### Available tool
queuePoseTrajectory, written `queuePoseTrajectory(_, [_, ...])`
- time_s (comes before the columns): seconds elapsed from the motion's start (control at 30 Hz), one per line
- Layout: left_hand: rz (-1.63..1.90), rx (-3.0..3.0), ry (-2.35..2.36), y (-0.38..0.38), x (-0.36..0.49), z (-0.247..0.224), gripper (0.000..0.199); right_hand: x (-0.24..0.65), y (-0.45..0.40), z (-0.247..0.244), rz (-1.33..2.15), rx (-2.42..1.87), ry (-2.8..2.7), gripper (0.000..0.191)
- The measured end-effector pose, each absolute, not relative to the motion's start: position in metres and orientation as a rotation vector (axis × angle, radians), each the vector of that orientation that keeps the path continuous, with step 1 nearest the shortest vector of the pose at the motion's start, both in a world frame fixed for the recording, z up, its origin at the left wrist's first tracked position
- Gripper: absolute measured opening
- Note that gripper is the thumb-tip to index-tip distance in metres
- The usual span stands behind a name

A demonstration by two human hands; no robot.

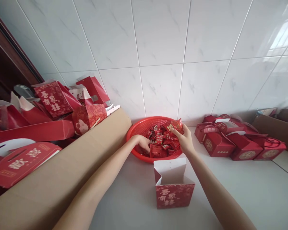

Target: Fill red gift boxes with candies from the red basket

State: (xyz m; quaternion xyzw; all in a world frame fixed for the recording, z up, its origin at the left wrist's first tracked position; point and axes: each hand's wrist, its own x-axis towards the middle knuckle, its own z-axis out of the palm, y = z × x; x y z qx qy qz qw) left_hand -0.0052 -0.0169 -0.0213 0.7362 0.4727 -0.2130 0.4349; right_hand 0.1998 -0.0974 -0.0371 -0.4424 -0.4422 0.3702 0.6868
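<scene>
The thing in the right hand [186,139] is a wrapped packet [175,126], red and shiny, with gold-coloured marks printed on it. Its wrapper is crinkled, and the upper edge looks like a pressed seal. It is over the right part of a plastic basket [139,127], pinched between thumb and fingers. The basket is round, orange-red, with a wall of fine mesh and a smooth rim.

The left hand [143,143] reaches inside the basket at its left side, with the fingers down among small wrapped sweets [159,138]. I cannot tell if it grips one, because the fingertips are hidden. These sweets are mostly red and glossy, some with white or gold print; perhaps they are candies of several kinds, but the view is small there.

In front of the basket stands an open paper box [174,195], upright on the smooth pale surface [132,191]. Its inside is white, its front is dark red with a floral pattern and pale Chinese characters, and the back flap rises straight.

To the right sits a group of closed red gift boxes [218,143], with round gold-toned ornaments on several fronts. To the left, a brown cardboard carton [69,159] holds many red card boxes [54,97], piled at different angles. Behind is a wall of glossy white tiles [160,89] with grey veins.
</scene>
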Motion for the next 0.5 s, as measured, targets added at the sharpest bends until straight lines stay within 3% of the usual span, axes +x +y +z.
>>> queuePoseTrajectory(0.3, [-0.485,1.838,1.100,-0.017,-0.003,-0.022,0.027,0.201,-0.097,-0.039,0.831,-0.986,-0.997,0.034])
queuePoseTrajectory(0.5, [-0.179,1.869,1.137,-0.008,-0.014,-0.018,0.019,0.201,-0.095,-0.040,0.825,-0.983,-1.001,0.034])
